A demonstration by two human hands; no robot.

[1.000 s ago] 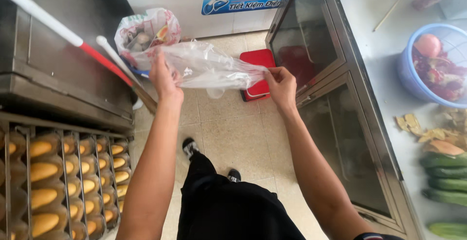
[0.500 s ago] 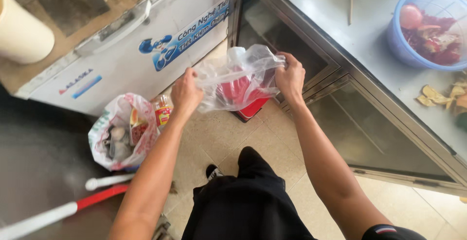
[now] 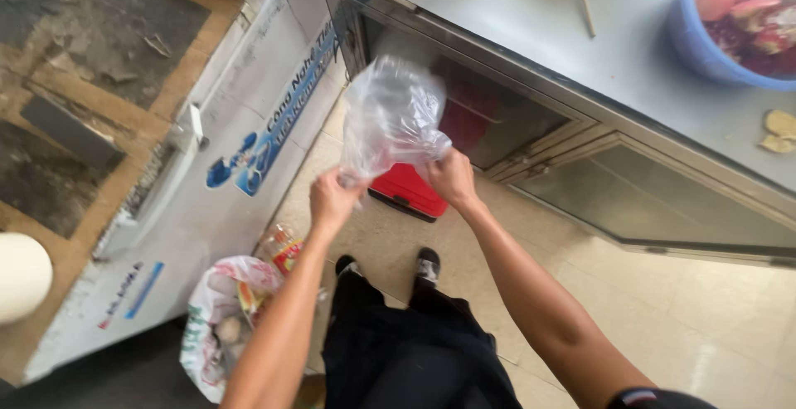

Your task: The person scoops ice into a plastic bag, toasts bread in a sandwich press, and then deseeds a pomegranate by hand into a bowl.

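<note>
Both of my hands hold a clear, empty plastic bag (image 3: 393, 116) in front of me, above the tiled floor. My left hand (image 3: 333, 199) grips its lower left edge with closed fingers. My right hand (image 3: 452, 177) pinches the lower right edge, close beside the left. The bag puffs upward and away from me, crumpled and see-through. Behind it a red box (image 3: 408, 188) rests on the floor. My black trousers and dark shoes show below.
A white chest freezer (image 3: 207, 168) stands at the left. A steel counter with glass-fronted doors (image 3: 630, 185) runs along the right, bearing a blue bowl of food (image 3: 730, 23). A filled plastic waste bag (image 3: 224, 322) sits on the floor at my lower left.
My hands have come closer together and the bag, earlier stretched out between them, now stands bunched upward. The view has swung left, away from the rack of rolls toward the freezer.
</note>
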